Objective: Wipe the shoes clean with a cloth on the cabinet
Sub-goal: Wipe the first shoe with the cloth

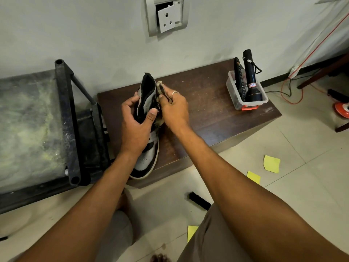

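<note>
A: Hands first?
B: Left hand (136,125) curled round the ankle of the high-top sneaker (148,159), thumb across its side; a brace, I'd say, so the shoe can't twist. Right hand (174,108) pinches a grubby cloth (159,87) and presses it on the collar's outer side; ring on one finger.
A: Shoe location?
B: On the dark brown cabinet surface (207,114); toe at the near left corner, collar toward the wall.
A: Stage?
B: Looks mid-wipe on the upper; toe box probably not done yet; only one shoe in view.
A: Rest?
B: Clear plastic tub (231,87) at the surface's right end, holding a black torch (252,80) and a remote control (238,76); black brush (199,200) and yellow sticky notes (272,163) on the tiled floor; broken wall socket (167,16) above.
</note>
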